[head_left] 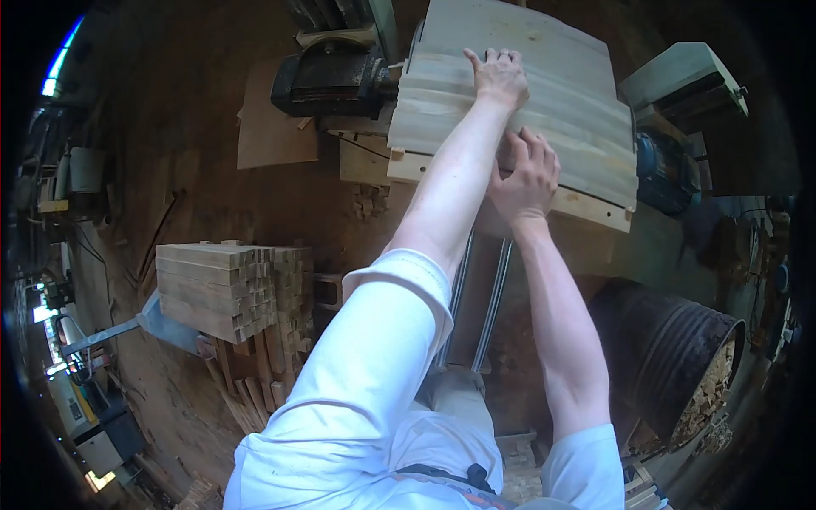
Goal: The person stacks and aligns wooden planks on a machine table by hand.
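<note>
Pale, matt, ridged wood worktop (pixel 544 93); rough-sawn wooden slats (pixel 225 289) stacked; dull black ribbed metal barrel (pixel 663 340); white cloth sleeve (pixel 357 382).

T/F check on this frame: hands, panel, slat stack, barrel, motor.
1. Both hands touch the pale grooved wooden panel. True: left hand further up, right hand near its near edge.
2. The left hand holds a hammer. False: it lies flat on the panel, no tool.
3. The stack of pale wooden slats sits on the panel. False: it stands apart, to the person's left.
4. The dark round barrel holds wood offcuts. True.
5. The black motor is at the panel's left side. True.
</note>
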The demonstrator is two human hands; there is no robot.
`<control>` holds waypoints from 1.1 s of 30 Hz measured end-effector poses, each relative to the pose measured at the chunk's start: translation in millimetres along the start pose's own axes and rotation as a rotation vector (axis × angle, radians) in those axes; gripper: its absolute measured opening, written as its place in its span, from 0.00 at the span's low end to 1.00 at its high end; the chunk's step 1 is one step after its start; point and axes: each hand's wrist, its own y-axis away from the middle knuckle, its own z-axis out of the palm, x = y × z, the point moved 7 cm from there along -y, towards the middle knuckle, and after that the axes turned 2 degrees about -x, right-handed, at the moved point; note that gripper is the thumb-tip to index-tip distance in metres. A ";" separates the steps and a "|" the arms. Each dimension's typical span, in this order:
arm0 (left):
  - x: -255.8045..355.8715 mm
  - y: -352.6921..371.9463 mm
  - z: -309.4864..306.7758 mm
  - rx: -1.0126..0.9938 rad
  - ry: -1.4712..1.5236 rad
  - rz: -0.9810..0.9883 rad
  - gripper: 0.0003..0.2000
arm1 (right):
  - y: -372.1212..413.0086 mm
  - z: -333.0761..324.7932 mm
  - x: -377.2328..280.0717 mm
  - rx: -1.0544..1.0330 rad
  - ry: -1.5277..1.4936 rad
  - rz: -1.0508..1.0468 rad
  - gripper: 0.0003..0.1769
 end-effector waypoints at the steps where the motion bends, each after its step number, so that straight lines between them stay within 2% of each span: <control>1: -0.7 -9.4 0.5 -0.001 -0.004 0.001 0.25 | -7.5 3.6 2.5 0.002 0.006 0.003 0.28; 3: -4.6 -27.5 1.4 -0.049 0.019 -0.023 0.26 | -20.5 11.9 8.0 -0.001 0.017 0.011 0.29; 6: -4.8 -50.6 3.7 -0.057 -0.088 -0.018 0.24 | -39.6 22.5 15.2 -0.003 0.024 0.020 0.29; 13: -9.4 -99.3 10.1 -0.034 -0.104 -0.011 0.24 | -78.6 41.9 29.4 0.001 0.013 0.040 0.28; 22: -19.5 -157.9 14.4 0.016 -0.071 -0.034 0.24 | -136.0 86.4 52.6 -0.270 0.135 0.132 0.42; 24: -19.0 -160.9 13.3 0.051 -0.109 -0.019 0.24 | -137.3 90.6 54.7 -0.369 0.128 0.144 0.44; 26: -16.6 -158.2 16.1 0.033 -0.131 -0.015 0.24 | -129.4 89.5 53.8 -0.362 0.118 0.148 0.44; 31: -14.3 -110.7 16.8 0.038 -0.141 -0.009 0.27 | -86.4 63.4 36.1 -0.420 0.098 0.155 0.46; 33: -2.0 -82.8 -1.4 0.010 -0.129 -0.007 0.29 | -67.4 44.6 25.8 -0.450 0.095 0.171 0.48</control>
